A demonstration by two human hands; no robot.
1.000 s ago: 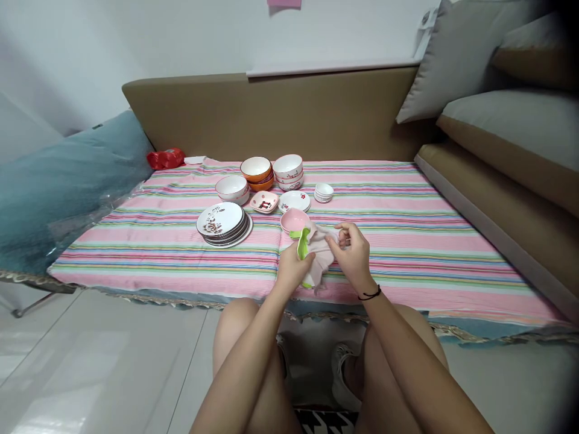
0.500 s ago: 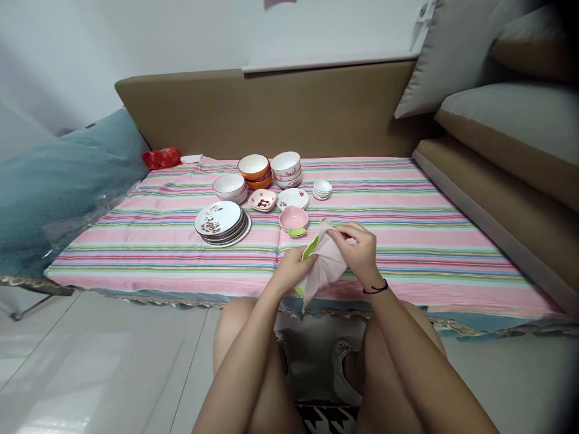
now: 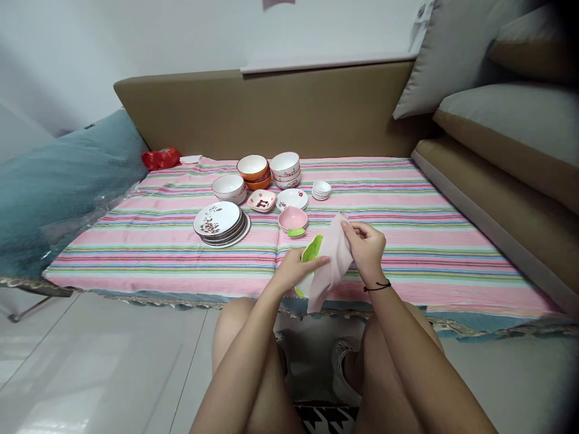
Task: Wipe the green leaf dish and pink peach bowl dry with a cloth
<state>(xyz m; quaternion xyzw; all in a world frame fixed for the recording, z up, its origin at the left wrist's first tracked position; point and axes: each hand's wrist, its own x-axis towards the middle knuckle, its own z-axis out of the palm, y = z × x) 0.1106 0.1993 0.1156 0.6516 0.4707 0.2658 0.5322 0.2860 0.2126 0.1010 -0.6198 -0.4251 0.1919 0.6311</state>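
My left hand (image 3: 294, 269) grips a white dish with a bright green edge (image 3: 312, 248), held tilted above the front of the bed. A pale pink cloth (image 3: 333, 256) covers much of that dish, so its full shape is hidden. My left thumb lies against the cloth's edge. The cloth's upper right corner is pinched in my right hand (image 3: 367, 244), whose fingers are closed on it. Just beyond my hands stand stacked pink bowls (image 3: 292, 218) with a green leaf-shaped part (image 3: 296, 232) at their front.
Left of centre is a stack of plates (image 3: 218, 218). Behind are white bowls (image 3: 286, 164), orange bowls (image 3: 253, 166), a square pink dish (image 3: 261, 200), oval plates (image 3: 292, 198) and small white dishes (image 3: 321, 188). Cushions (image 3: 506, 132) line the right; a red bag (image 3: 161, 158) lies back left.
My right hand has moved slightly right, drawing the cloth away from the dish. The cloth is more spread out, and more of the dish's green edge shows.
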